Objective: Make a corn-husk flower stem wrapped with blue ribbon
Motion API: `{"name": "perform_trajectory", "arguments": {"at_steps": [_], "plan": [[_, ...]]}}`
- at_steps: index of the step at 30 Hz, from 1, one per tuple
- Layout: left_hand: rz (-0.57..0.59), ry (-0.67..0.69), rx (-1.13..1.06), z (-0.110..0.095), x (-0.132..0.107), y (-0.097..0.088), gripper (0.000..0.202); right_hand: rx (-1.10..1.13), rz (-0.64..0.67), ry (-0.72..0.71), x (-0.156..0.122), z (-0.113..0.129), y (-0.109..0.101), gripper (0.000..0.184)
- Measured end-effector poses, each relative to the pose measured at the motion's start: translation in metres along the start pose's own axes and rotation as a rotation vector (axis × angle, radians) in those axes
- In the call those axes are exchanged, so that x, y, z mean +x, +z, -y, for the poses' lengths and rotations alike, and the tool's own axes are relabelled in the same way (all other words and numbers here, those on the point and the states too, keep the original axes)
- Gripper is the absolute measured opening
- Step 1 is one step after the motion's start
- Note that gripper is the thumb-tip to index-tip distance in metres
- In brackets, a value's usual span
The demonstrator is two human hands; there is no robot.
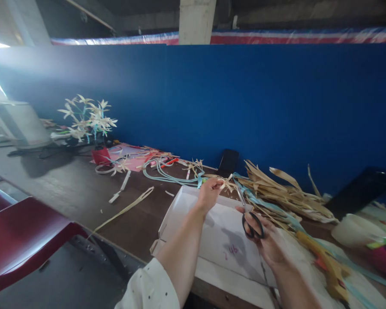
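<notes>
My left hand (pixel 209 194) pinches a small pale flower (pixel 228 184) of dried-leaf strips above the far edge of a white cardboard box (pixel 221 214). My right hand (pixel 268 244) grips a pair of scissors (pixel 253 225) by their black handles. The scissor blades point away from me, up toward the flower, close to its right side. Whether they touch a petal I cannot tell. Purple handwriting shows on the box below my hands. A heap of dried husk leaves (pixel 276 193) lies just beyond, to the right.
Left, a red pot (pixel 101 155) holds pale flowers (pixel 90 118), near a white kettle (pixel 22 124). Coiled light-blue cord (pixel 167 174) and a dark phone-like slab (pixel 229 161) lie by the blue partition (pixel 276 98). A yellow glue gun (pixel 324 266) and white bowl (pixel 358 230) are right.
</notes>
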State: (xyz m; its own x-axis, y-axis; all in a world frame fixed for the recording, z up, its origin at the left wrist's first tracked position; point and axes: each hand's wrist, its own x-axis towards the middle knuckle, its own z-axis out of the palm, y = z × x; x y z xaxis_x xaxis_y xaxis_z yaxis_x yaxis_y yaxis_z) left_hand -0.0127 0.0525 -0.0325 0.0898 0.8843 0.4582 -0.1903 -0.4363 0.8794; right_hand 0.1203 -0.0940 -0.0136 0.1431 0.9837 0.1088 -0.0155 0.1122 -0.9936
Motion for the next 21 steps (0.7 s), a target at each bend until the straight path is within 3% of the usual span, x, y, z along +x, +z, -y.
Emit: {"name": "perform_trajectory", "arguments": {"at_steps": [3,21], "plan": [[0.005,-0.003,0.003,-0.0041,-0.001,-0.0008,0.014,0.028,0.051,0.023,0.0006,-0.0007,-0.0012,0.031],[-0.025,-0.025,0.027,-0.0062,-0.0006,-0.0023,0.014,0.009,0.065,0.05,0.0011,-0.0031,-0.0023,0.027]]}}
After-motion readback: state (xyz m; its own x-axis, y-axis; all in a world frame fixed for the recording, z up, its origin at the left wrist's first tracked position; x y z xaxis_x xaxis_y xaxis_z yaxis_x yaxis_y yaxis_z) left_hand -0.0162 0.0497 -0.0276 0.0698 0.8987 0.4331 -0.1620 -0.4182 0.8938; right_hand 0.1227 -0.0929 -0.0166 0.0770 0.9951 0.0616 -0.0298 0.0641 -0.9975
